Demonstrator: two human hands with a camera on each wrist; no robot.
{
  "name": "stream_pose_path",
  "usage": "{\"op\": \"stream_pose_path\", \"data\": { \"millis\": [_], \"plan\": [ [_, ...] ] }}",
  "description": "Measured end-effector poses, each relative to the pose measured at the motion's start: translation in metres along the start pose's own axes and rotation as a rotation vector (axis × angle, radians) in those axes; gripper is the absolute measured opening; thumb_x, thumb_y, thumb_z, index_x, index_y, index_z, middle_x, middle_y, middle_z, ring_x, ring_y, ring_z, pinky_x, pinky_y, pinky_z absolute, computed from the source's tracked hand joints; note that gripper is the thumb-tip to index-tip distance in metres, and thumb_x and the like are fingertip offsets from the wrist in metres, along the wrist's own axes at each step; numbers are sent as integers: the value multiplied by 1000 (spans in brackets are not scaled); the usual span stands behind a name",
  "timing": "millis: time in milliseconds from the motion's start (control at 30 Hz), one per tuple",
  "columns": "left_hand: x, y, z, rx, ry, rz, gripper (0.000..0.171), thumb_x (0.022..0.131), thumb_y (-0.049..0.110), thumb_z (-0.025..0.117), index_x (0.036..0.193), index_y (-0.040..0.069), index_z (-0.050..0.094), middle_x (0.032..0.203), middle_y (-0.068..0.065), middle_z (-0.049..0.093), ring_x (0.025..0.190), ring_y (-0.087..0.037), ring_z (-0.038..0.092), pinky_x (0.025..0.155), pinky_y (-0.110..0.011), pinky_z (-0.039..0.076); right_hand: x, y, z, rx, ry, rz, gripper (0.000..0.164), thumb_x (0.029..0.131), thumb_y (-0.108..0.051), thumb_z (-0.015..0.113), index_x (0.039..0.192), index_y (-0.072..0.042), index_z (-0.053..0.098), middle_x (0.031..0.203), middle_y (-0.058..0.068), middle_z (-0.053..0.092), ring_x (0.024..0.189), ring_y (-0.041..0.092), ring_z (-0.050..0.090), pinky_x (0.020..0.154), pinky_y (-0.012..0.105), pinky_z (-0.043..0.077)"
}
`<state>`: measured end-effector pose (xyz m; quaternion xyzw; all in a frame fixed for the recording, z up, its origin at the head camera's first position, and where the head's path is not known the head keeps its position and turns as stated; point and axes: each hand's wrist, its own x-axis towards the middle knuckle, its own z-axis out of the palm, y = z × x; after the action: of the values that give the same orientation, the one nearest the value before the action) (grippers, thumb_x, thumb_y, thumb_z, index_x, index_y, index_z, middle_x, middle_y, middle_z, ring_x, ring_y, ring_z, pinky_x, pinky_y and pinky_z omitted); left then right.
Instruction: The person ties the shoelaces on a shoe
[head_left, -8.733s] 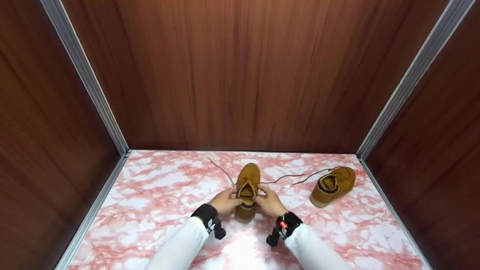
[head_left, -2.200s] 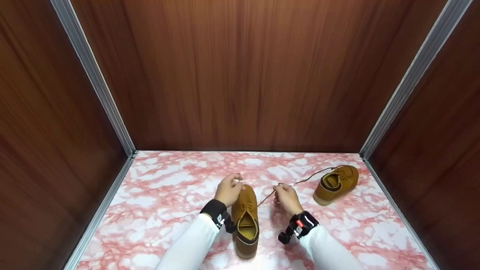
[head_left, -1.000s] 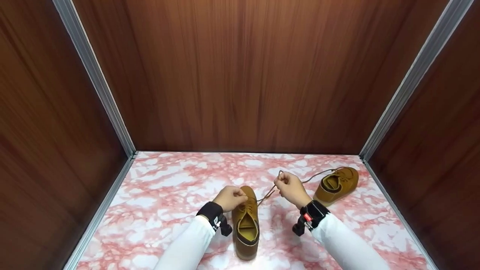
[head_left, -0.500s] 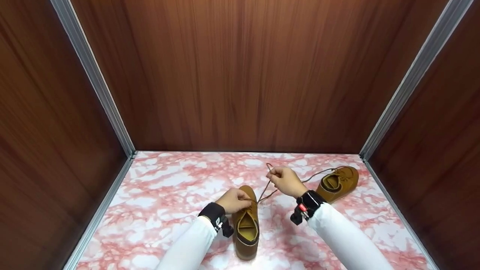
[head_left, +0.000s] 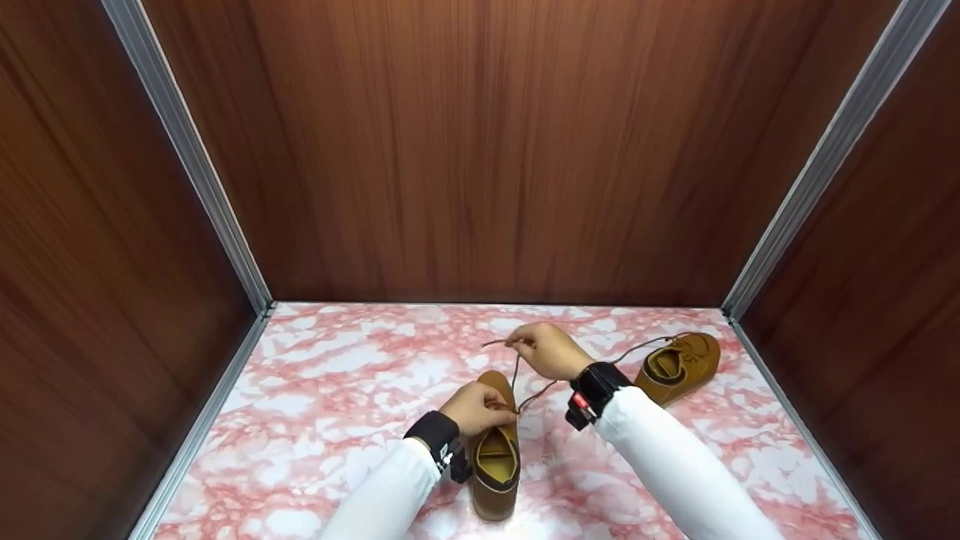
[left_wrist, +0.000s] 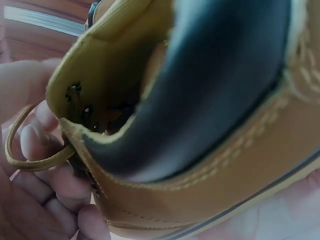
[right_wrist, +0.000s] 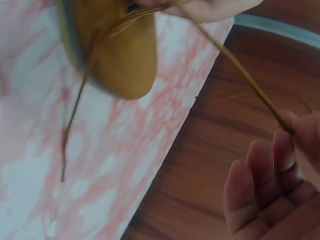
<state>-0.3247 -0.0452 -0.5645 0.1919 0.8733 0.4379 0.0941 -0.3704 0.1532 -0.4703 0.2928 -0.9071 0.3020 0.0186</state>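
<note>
A tan lace-up shoe [head_left: 495, 501] stands upright on the marbled surface, toe pointing away. Over its lacing, my left hand [head_left: 476, 409] pinches a shoelace, which bends into a small loop [left_wrist: 40, 164] in the left wrist view. Beyond the toe and slightly right, my right hand [head_left: 547, 350] holds another shoelace [head_left: 516, 375] between thumb and fingertips, raised off the surface. That lace's tip sticks out leftward past the fingers. A loose lace end [right_wrist: 73, 120] trails beside the shoe in the right wrist view. My left fingers hide most of the eyelets.
A second tan shoe [head_left: 679, 367] sits at the right, partly behind my right wrist, its lace [head_left: 637, 348] trailing left. Brown wood-look panels [head_left: 480, 150] enclose the back and sides, with grey metal strips [head_left: 202, 180] at the corners.
The shoe has come nearer since the oldest frame. Both hands have since taken hold of laces. Lately my right hand swept left with its lace, while the left shifted slightly toward the shoe's opening.
</note>
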Motion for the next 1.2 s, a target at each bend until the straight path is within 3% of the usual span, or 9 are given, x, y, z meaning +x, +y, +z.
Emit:
{"op": "stream_pose_path", "data": {
  "millis": [133,267,367,567,800,1067,1200],
  "plan": [
    [0,0,2,-27,6,23,17,90,23,78,84,7,78,73,12,62,69,-2,53,67,-19,45,1,0,-1,30,-76,-79,26,103,-9,62,125,-12,77,116,11,79,90,15,66,82,31,55],
    [0,0,2,-32,15,37,16,90,22,77,84,6,77,72,13,59,68,-2,52,66,-18,43,-4,15,-5,52,-40,-55,29,104,-9,62,130,-11,73,117,12,78,84,14,65,77,29,54],
    [-1,-2,1,-41,19,29,18,90,21,77,82,5,75,70,14,56,68,-2,51,64,-18,42,-9,28,-8,54,0,-18,26,103,-10,62,126,-9,74,118,13,77,84,14,66,76,31,55],
    [-3,-7,-1,-105,24,16,17,90,18,76,82,4,75,72,12,57,72,-5,52,67,-18,43,-24,51,-7,22,8,13,16,101,-10,65,110,-7,77,100,10,77,85,15,65,77,31,54],
    [-4,-5,-2,-113,-4,-4,23,91,19,75,74,8,65,67,12,49,66,-6,47,61,-19,39,-44,68,7,17,-52,58,12,100,-10,66,104,-7,77,92,8,75,80,11,61,73,27,51],
    [-4,-3,-2,-143,6,-17,21,91,18,75,74,8,66,67,11,51,66,-6,48,61,-18,39,-55,71,35,46,-128,31,11,97,-8,69,104,-4,77,93,11,77,83,13,66,74,25,53],
    [-4,-2,-1,-155,10,-21,22,91,19,75,74,8,67,67,12,52,66,-6,49,61,-18,40,-57,68,50,52,-169,2,15,94,-6,73,107,-2,76,90,11,76,77,6,62,70,22,51]
  ]
}}
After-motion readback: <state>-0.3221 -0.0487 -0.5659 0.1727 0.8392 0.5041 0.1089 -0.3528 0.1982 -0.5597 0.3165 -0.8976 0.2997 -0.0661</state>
